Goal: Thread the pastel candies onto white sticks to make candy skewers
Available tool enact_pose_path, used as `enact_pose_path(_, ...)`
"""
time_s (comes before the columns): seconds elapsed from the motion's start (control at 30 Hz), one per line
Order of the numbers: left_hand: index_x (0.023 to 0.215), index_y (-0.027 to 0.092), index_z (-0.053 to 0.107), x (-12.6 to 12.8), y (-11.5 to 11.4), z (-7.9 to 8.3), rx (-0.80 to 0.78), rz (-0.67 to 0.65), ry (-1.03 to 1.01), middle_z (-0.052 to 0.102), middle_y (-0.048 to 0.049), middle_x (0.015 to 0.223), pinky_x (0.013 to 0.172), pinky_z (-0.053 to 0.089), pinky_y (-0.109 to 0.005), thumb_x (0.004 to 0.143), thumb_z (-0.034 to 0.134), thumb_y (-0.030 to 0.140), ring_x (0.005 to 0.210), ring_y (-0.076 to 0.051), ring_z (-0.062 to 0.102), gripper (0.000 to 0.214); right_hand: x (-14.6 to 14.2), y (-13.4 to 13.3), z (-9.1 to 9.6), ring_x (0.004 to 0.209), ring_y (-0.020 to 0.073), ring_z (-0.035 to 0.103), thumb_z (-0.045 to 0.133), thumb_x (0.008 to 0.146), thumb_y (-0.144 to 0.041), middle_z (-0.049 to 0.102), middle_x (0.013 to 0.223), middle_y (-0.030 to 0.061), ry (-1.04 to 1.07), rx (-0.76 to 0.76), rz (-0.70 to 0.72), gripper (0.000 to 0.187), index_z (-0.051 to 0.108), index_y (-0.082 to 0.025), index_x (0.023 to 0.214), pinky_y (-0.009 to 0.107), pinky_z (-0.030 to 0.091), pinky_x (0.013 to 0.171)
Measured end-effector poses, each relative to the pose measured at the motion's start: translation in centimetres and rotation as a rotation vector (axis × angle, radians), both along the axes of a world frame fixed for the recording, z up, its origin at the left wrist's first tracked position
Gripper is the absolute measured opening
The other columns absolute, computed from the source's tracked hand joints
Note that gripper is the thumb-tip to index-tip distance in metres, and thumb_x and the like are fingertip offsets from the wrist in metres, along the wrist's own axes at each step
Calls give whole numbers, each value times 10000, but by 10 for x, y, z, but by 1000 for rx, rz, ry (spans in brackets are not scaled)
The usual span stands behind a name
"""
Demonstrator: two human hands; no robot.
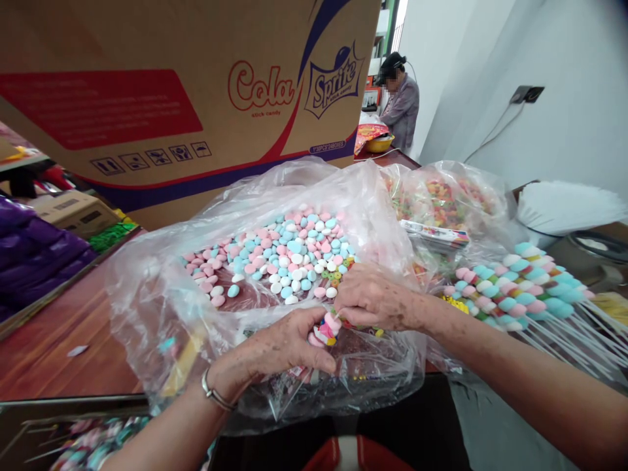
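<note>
A big clear plastic bag [161, 307] lies open on the wooden table [63, 340], holding several pink, blue and white round candies [289, 252]. My left hand [275, 350], with a bracelet on the wrist, pinches a small stack of pink and white candies [324, 330] just over the bag's near edge. My right hand [375, 297] is closed on the same stack from the right, fingertips touching it. Both hands meet above the bag's front.
A large "Cola Sprite" cardboard box [196, 85] stands behind the bag. Finished candy skewers [520, 288] on white sticks lie at the right, with another bag of coloured sweets [441, 196] behind. A person [400, 101] stands at the back. Purple packs [29, 255] lie left.
</note>
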State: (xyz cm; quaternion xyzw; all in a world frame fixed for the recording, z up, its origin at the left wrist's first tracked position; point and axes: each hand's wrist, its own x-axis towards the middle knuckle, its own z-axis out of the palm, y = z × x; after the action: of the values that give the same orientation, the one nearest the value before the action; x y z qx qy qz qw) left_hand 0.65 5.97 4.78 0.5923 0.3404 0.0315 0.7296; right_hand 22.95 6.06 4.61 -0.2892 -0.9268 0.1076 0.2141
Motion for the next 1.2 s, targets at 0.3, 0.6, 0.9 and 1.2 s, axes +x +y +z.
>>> enact_pose_path(0.3, 1150, 183, 554, -3, 1, 2, 173, -21, 60, 617, 31, 815, 568, 447, -240, 696, 770, 276, 672, -146, 539, 511, 8, 2, 20, 663, 130, 474, 462, 889, -217, 560, 669, 7, -17, -192, -137, 264, 565, -155, 654, 274, 339, 686)
enact_pose_path(0.6, 1080, 190, 571, -1, 1, -5, 424, -18, 120, 645, 7, 893, 590, 466, -249, 725, 749, 307, 637, -130, 539, 414, -8, -5, 11, 619, 114, 436, 471, 887, -229, 510, 626, -20, 13, -216, -176, 282, 526, -165, 618, 266, 311, 644)
enact_pose_path(0.9, 786, 151, 589, -14, 3, -6, -184, -59, 4, 621, 25, 572, 373, 439, -174, 584, 837, 215, 437, -96, 526, 325, 5, 1, 21, 743, 175, 444, 406, 976, -249, 618, 741, 39, -73, 230, 19, 277, 640, -169, 853, 333, 294, 772)
enact_pose_path(1.2, 998, 165, 610, -14, 7, -8, -86, -25, 23, 624, 44, 599, 389, 418, -173, 576, 862, 250, 425, -88, 520, 498, 7, -2, 9, 739, 168, 450, 452, 956, -249, 587, 697, 25, -13, 138, 16, 253, 624, -174, 787, 310, 317, 756)
